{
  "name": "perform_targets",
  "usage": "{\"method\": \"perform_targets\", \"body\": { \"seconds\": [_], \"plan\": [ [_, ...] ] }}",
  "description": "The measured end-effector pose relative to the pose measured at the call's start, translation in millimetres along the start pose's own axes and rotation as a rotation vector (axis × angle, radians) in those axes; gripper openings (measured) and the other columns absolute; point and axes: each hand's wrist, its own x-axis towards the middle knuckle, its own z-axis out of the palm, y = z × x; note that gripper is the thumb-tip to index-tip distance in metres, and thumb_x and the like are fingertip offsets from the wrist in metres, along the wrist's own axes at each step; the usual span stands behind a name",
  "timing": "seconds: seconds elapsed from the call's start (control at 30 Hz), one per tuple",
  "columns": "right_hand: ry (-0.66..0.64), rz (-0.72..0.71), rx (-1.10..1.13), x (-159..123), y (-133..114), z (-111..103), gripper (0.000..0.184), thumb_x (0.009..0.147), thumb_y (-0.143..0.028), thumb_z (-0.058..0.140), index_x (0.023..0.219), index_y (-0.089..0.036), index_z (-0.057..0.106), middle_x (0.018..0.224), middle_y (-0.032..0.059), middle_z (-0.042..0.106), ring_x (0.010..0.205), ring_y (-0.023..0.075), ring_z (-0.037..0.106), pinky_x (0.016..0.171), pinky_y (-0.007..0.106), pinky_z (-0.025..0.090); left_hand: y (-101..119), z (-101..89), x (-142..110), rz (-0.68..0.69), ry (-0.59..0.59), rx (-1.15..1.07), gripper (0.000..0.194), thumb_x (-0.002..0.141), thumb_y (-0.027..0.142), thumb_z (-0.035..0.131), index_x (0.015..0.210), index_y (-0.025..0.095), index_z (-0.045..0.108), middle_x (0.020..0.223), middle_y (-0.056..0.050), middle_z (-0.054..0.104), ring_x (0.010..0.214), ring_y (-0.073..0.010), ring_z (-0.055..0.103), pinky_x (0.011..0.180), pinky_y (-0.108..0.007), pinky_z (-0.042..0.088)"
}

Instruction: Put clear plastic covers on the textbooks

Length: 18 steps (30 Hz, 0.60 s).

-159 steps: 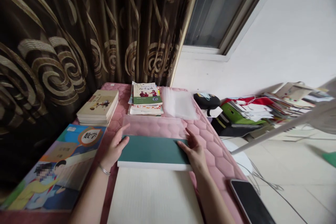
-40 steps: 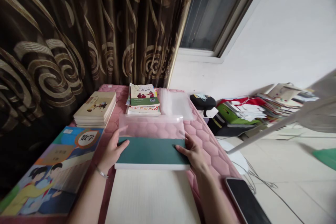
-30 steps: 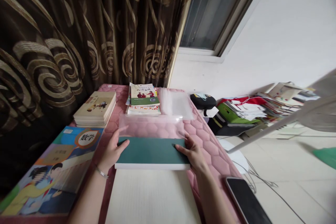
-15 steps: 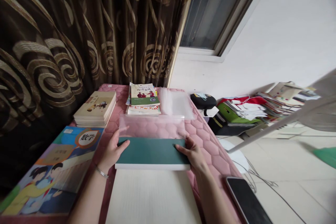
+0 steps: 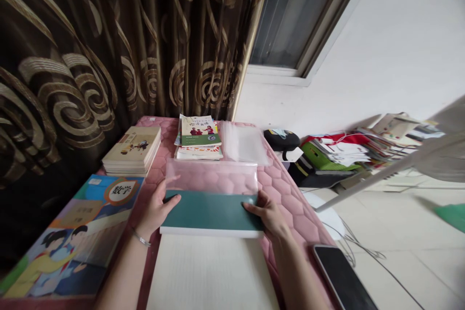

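In front of me is a book with a dark green cover [image 5: 212, 210], its pale page block [image 5: 212, 271] reaching toward my body. A clear plastic book cover [image 5: 210, 174] extends past the green panel's far edge, and the pink quilted surface shows through it. My left hand [image 5: 160, 206] grips the left edge of the green cover and plastic, thumb on top. At the right edge my right hand [image 5: 267, 213] pinches them the same way, thumb on top. The fingers underneath are partly hidden. A bracelet [image 5: 141, 238] is on my left wrist.
A mathematics textbook [image 5: 76, 237] lies at left, before a stack of beige books [image 5: 132, 147]. Further back are smaller booklets [image 5: 198, 133] and clear plastic sleeves [image 5: 245, 143]. A phone [image 5: 343, 276] rests on the right edge of the pink quilted cover [image 5: 301, 208]. A fan [image 5: 374, 174] stands beyond.
Both hands, still gripping the green cover and plastic, have shifted very slightly to the right. The surrounding things have not moved.
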Motion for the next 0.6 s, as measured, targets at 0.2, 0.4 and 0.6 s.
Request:
{"method": "perform_targets", "body": {
  "seconds": [0.2,0.4,0.6],
  "plan": [
    [0.014,0.000,0.013,0.6,1.8,0.7,0.044,0.047,-0.028,0.088,0.084,-0.021,0.065,0.077,-0.0012,0.067,0.063,0.0140,0.060,0.060,0.027,0.049,2.5,-0.5,-0.3,0.005,0.006,0.014,0.045,0.077,0.038,0.062,0.117,0.022,0.053,0.130,-0.008,0.057,0.122,-0.0243,0.051,0.102,-0.038,0.042],
    [0.047,-0.047,-0.036,1.7,2.3,0.1,0.051,0.047,-0.029,0.088,0.091,-0.021,0.065,0.078,-0.0006,0.068,0.065,0.0147,0.060,0.060,0.027,0.049,2.0,-0.8,0.1,-0.005,0.001,0.031,0.044,0.077,0.038,0.061,0.117,0.022,0.053,0.130,-0.008,0.057,0.123,-0.0242,0.050,0.103,-0.038,0.041],
    [0.045,-0.032,0.007,-0.3,0.5,1.4,0.054,0.049,-0.032,0.088,0.097,-0.024,0.065,0.082,-0.0010,0.068,0.067,0.0159,0.061,0.062,0.028,0.049,1.2,-1.2,-0.7,0.006,0.001,0.002,0.044,0.078,0.037,0.061,0.118,0.022,0.053,0.130,-0.008,0.057,0.124,-0.0242,0.049,0.104,-0.038,0.040]
  ]
}}
